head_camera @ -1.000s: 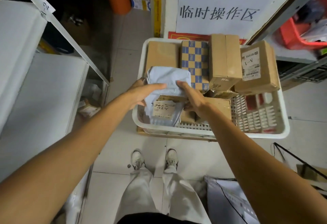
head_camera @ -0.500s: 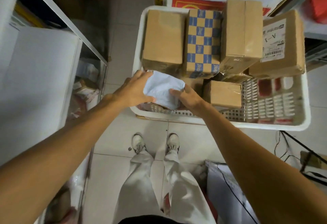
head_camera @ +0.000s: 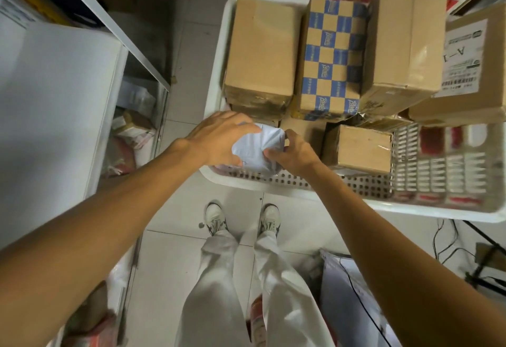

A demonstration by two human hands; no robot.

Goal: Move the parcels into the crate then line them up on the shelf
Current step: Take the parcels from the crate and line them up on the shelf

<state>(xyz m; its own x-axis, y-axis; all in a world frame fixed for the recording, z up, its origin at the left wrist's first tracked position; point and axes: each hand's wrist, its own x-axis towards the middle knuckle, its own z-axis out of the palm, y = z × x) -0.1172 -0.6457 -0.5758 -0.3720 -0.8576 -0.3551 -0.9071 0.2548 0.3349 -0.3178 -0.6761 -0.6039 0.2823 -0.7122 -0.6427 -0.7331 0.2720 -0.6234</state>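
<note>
Grey parcel gripped between both hands, in crate

Item 1: white shipping label on the far-right cardboard box in the crate. Large characters read "A-1", seen rotated. A barcode and small print sit beside them, not legible.

Item 2: blue-and-tan checkered box. A script logo repeats in the blue squares, too blurred to read.
</note>
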